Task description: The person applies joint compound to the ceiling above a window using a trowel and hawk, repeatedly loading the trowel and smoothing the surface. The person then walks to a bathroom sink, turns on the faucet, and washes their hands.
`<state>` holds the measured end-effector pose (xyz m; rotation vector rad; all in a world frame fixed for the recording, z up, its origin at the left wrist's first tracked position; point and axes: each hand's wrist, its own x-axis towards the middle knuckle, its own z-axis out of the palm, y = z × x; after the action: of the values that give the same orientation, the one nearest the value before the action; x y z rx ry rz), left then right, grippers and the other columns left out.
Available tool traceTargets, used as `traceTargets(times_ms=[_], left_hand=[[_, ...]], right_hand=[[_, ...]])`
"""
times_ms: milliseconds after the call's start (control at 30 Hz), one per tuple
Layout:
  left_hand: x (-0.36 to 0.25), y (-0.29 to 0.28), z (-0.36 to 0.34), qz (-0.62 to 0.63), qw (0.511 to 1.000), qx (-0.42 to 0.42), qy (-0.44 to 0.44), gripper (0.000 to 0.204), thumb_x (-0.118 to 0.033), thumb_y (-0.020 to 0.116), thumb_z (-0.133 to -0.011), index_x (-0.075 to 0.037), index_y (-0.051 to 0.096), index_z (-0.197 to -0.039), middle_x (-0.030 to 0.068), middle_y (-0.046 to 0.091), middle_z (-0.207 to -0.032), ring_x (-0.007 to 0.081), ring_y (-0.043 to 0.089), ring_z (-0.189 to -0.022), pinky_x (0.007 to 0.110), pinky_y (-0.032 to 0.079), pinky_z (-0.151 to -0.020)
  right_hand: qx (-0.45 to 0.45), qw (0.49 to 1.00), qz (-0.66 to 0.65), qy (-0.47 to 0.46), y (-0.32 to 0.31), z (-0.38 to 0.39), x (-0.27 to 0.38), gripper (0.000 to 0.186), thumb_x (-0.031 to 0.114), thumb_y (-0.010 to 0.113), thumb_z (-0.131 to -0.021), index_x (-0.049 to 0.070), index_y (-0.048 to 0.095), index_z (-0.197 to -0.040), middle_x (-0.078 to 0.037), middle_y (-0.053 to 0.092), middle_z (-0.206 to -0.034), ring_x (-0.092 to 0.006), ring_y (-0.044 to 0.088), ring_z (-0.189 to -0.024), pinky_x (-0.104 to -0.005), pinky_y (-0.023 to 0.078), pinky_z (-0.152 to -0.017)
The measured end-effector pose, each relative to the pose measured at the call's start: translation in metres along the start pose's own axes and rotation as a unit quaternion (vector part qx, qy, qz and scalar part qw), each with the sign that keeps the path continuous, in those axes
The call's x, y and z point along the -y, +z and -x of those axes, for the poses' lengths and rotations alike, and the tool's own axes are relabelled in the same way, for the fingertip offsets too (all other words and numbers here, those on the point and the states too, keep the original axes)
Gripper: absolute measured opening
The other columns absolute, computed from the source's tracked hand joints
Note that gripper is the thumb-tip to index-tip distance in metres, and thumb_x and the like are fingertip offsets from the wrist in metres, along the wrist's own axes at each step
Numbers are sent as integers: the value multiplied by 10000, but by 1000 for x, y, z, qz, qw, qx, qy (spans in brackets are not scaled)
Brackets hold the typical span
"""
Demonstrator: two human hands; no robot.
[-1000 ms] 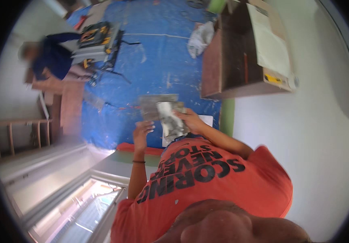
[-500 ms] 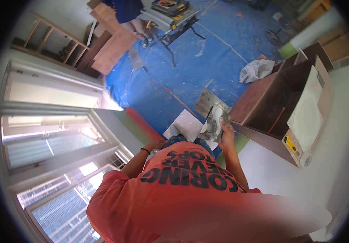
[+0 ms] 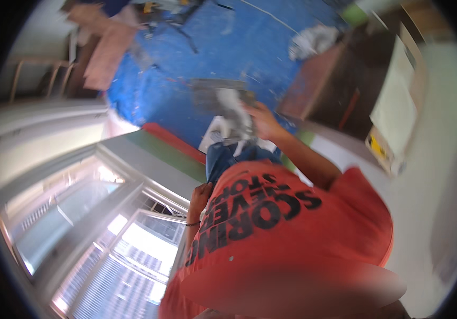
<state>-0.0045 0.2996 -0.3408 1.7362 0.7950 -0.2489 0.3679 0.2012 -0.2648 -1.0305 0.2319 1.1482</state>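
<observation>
My right hand [image 3: 263, 121] is closed on a plastering trowel [image 3: 211, 94] held out in front of me, blurred by motion. Its wide grey blade points left, and a second grey blade smeared with white putty [image 3: 230, 103] lies against it; where the two meet is unclear. My left hand [image 3: 201, 195] is down at my hip, its fingers curled against the side of my blue jeans [image 3: 219, 159]. A dark band circles that wrist. Under the tools, a white board [image 3: 205, 143] partly shows on the floor by my feet.
Blue sheeting [image 3: 170, 111] covers the floor. On the right lies a brown cabinet [image 3: 297, 101] with a yellow tool [image 3: 378, 146] on its edge; a white sack [image 3: 313, 42] sits beyond. Windows [image 3: 138, 250] line the left. Brown boards [image 3: 109, 56] and a person's dark clothing [image 3: 109, 5] are far left.
My view has turned and tilted down. The trowel and my right hand have swung left, in front of my body. My left hand stays by the jeans.
</observation>
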Motion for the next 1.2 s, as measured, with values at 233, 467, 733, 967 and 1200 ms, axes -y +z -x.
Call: traceTargets(times_ms=[233, 467, 733, 967, 1200], left_hand=[[47, 12, -42, 129, 989, 42, -54, 427, -306, 559, -1041, 35, 600, -787, 160, 530, -645, 183, 418, -607, 392, 407, -595], [107, -6, -70, 202, 971, 64, -113, 372, -285, 506, -1061, 32, 690, -1124, 118, 735, -984, 180, 693, -805, 361, 555, -717], [233, 52, -50, 198, 843, -467, -178, 316, -200, 517, -1027, 7, 637, -1234, 182, 676, -1223, 246, 657, -1088, 410, 508, -887], [105, 39, -57, 48, 783, -549, -289, 286, -64, 537, -960, 15, 627, -1220, 135, 702, -1161, 211, 650, -1083, 356, 488, -944], [218, 176, -312, 310, 592, -719, -191, 327, -340, 580, -1044, -36, 698, -1065, 28, 621, -859, 108, 570, -791, 289, 488, -726]], right_hand=[[143, 965, 214, 47, 84, -60, -39, 295, 304, 703, -975, 80, 697, -1167, -4, 668, -1067, -130, 623, -925, -337, 528, -748], [204, 939, 253, 113, 128, -87, -12, 332, 324, 659, -1003, 47, 667, -1186, -7, 674, -978, -108, 635, -810, -311, 535, -661], [301, 817, 476, 119, 129, -230, 5, 411, 362, 700, -976, 60, 641, -1249, -25, 676, -1069, -111, 641, -893, -329, 532, -720], [421, 572, 644, 284, 124, -379, -6, 454, 363, 710, -965, 59, 616, -1290, -29, 684, -1109, -119, 665, -960, -316, 561, -788], [364, 747, 479, 284, -92, -552, -35, 479, 312, 689, -984, 66, 549, -1371, -33, 667, -1191, -120, 651, -1066, -327, 581, -827]])
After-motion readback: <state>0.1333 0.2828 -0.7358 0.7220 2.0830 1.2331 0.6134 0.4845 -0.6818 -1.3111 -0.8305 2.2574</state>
